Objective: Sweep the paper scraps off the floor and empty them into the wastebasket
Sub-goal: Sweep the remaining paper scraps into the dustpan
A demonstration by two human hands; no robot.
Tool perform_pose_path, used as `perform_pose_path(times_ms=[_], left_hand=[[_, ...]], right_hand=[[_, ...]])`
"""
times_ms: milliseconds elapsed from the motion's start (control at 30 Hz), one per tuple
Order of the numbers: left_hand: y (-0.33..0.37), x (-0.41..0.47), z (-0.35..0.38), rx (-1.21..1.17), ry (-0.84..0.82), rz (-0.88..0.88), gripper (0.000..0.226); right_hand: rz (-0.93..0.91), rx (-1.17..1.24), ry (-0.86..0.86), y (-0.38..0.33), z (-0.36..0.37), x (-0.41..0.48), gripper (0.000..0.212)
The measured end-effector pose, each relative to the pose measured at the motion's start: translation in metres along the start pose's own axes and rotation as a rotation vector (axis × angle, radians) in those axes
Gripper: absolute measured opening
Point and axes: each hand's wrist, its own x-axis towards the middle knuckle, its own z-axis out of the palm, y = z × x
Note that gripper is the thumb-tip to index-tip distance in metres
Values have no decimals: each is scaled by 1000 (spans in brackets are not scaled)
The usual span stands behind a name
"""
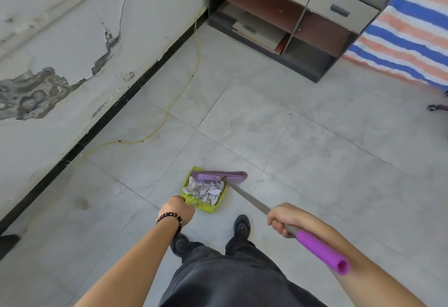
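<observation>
Okay, scraps first: the paper scraps [206, 189] sit heaped inside the green dustpan [186, 183], on the floor tile just ahead of your feet; no loose scraps show on the tiles around it, so judge the sweeping as good as done and the emptying as what is left; the wastebasket is not in view, so you cannot tell which way to carry. Your left hand [178, 209] is the nearer one; its fingers are curled tight at the pan's near corner, gripping what must be the handle, which the hand hides; the pan runs away from those fingers, forward and slightly right, open mouth on the far side. The purple broom head [221, 175] lies across that mouth, long axis left to right, overhanging the pan's right wall, touching or just above the far edge of the pile; cannot tell which. Your right hand [283, 219] is wrapped round the metal broom shaft [249, 198] just below the purple grip sleeve [320, 251]; the shaft slants from that hand forward and left down to the head. Next move likely turns on the lift: keep the mouth tipped up as the pan rises, or the pile slides out the far side; the broom head could serve as a stop there. A dark cabinet [315, 15] stands well apart ahead; a yellow cable [169, 110] trails along the wall to the left.
</observation>
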Motion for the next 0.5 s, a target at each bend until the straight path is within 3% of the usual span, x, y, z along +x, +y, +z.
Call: perform_pose_path(times_ms=[133, 233, 333, 500], left_hand=[[-6, 6, 2, -122, -82, -24, 35], [-8, 0, 2, -89, -55, -16, 31], [-10, -4, 2, -57, -8, -2, 27], [-15, 2, 3, -117, -12, 11, 33]], right_hand=[[-28, 181, 19, -2, -27, -18, 28], [-53, 236, 14, -14, -22, -13, 30], [-75, 176, 32, -34, -9, 6, 29], [-158, 8, 121, -46, 19, 38, 8]])
